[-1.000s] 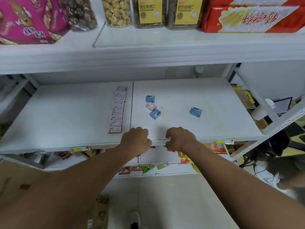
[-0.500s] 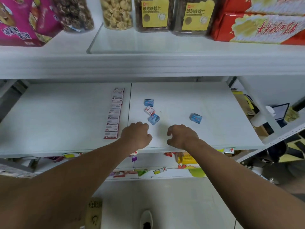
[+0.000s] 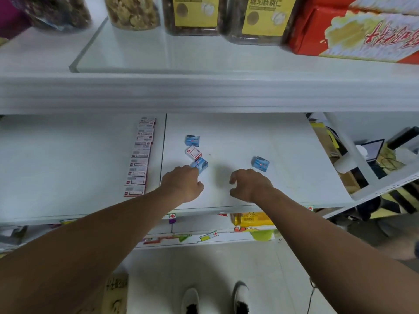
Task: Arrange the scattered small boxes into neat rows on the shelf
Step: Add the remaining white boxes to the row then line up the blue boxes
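A flat white shelf [image 3: 260,196] is lying in front of the person, smooth and a little shiny, with a thin seam running down it. At 9 o'clock from the middle, a neat row of small boxes [image 3: 139,158] is sitting end to end; they are flat white cardboard with red edges, and their print is too blurry to read.

Four loose boxes are sitting near the middle. At 12 o'clock is a far blue box [image 3: 192,140]. Just below it a white box with a red frame [image 3: 193,152] is lying tilted. Below that a near blue box [image 3: 199,165] is lying crooked. At 3 o'clock a lone blue box [image 3: 260,163] is sitting well apart from the others.

The left hand [image 3: 182,184] is reaching in with its fingers curled, and its knuckles are touching the near blue box and hiding its lower corner. I cannot tell if the fingers are gripping it. The right hand [image 3: 248,185] is hanging over the shelf with fingers loosely bent like a claw, holding nothing, near the lone blue box but not touching it.

On the upper shelf [image 3: 204,91], clear plastic snack jars [image 3: 192,14] and a red carton [image 3: 362,30] are getting cut off by the top edge. Under the shelf, a yellow packet [image 3: 251,219] is peeking out, partly hidden.
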Available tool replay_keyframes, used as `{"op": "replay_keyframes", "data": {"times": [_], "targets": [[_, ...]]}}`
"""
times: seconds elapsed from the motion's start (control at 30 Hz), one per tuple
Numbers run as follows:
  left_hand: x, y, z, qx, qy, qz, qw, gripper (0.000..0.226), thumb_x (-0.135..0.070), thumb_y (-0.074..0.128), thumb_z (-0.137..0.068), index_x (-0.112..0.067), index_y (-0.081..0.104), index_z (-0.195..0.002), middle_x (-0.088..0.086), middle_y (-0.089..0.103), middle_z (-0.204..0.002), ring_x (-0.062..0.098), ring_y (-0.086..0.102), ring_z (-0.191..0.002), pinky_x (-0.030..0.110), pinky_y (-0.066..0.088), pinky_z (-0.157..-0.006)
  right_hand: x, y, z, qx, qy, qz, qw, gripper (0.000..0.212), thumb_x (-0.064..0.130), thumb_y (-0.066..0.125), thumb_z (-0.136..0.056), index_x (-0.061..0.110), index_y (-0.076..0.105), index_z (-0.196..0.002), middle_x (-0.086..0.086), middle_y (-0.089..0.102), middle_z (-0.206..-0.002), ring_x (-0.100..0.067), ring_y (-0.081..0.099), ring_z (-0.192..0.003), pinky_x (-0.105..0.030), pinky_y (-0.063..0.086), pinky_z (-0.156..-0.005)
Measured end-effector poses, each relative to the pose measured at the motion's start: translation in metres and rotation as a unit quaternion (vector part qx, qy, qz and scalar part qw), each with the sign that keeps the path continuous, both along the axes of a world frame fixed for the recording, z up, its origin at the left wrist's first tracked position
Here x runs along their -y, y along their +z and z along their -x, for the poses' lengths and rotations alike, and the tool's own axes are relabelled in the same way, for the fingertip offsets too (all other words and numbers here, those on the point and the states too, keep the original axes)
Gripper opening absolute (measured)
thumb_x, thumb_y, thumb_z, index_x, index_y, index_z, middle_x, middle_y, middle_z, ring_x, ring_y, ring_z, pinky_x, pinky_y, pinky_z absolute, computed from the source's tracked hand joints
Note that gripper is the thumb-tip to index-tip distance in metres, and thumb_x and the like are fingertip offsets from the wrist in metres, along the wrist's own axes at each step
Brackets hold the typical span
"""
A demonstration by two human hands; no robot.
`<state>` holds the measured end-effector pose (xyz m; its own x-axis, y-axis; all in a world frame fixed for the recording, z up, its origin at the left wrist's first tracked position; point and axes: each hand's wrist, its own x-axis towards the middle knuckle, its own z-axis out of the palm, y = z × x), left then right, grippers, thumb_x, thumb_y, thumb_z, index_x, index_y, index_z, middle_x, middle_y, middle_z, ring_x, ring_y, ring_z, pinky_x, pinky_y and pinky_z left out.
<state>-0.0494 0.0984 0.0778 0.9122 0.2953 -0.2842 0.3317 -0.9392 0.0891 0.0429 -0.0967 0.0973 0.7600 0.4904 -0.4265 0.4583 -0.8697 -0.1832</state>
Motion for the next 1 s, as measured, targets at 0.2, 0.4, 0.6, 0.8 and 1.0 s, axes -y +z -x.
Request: {"op": "replay_keyframes", "data": {"times": [0.2, 0.4, 0.6, 0.8, 1.0], "targets": [[0.016, -0.007, -0.012, 0.009, 0.027, -0.013, 1.000, 0.047, -0.047, 0.051, -0.101, -0.020, 0.063, -0.138, 0.004, 0.068, -0.125, 0.024, 0.066, -0.105, 0.036, 0.056, -0.081, 0.012, -0.006, -0.025, -0.009, 0.028, -0.005, 1.000, 0.040, 0.035, 0.067, -0.091, 0.029, 0.063, -0.130, 0.000, 0.065, -0.128, -0.025, 0.063, -0.116, -0.042, 0.056, -0.096], [0.040, -0.005, -0.021, 0.015, 0.066, -0.011, 0.998, 0.044, -0.045, 0.054, -0.101, -0.019, 0.066, -0.135, 0.002, 0.073, -0.120, 0.020, 0.070, -0.098, 0.042, 0.062, -0.086, 0.028, -0.012, -0.051, -0.025, 0.062, 0.001, 0.998, 0.041, 0.033, 0.065, -0.092, 0.027, 0.062, -0.133, -0.002, 0.064, -0.128, -0.027, 0.063, -0.117, -0.043, 0.056, -0.097], [0.062, -0.013, -0.026, 0.004, 0.096, -0.013, 0.995, 0.048, -0.046, 0.054, -0.101, -0.021, 0.059, -0.142, 0.003, 0.067, -0.134, 0.023, 0.067, -0.109, 0.041, 0.060, -0.090, 0.045, -0.024, -0.077, -0.025, 0.076, -0.003, 0.997, 0.036, 0.030, 0.065, -0.092, 0.025, 0.064, -0.128, 0.000, 0.067, -0.122, -0.026, 0.065, -0.111, -0.040, 0.057, -0.096], [0.065, -0.026, -0.040, 0.002, 0.105, -0.019, 0.994, 0.044, -0.046, 0.054, -0.102, -0.022, 0.062, -0.139, 0.004, 0.067, -0.137, 0.023, 0.066, -0.114, 0.041, 0.058, -0.092, 0.059, -0.032, -0.099, -0.008, 0.072, 0.009, 0.997, 0.035, 0.026, 0.067, -0.089, 0.028, 0.069, -0.124, 0.000, 0.063, -0.130, -0.027, 0.065, -0.115, -0.039, 0.056, -0.096], [0.046, -0.036, -0.056, 0.062, 0.110, -0.030, 0.992, 0.043, -0.044, 0.061, -0.100, -0.017, 0.064, -0.134, 0.004, 0.067, -0.123, 0.023, 0.067, -0.106, 0.041, 0.061, -0.085, 0.062, -0.040, -0.122, 0.033, 0.049, -0.011, 0.998, 0.040, 0.021, 0.063, -0.086, 0.028, 0.067, -0.126, 0.001, 0.062, -0.127, -0.027, 0.062, -0.115, -0.038, 0.056, -0.091]]}}
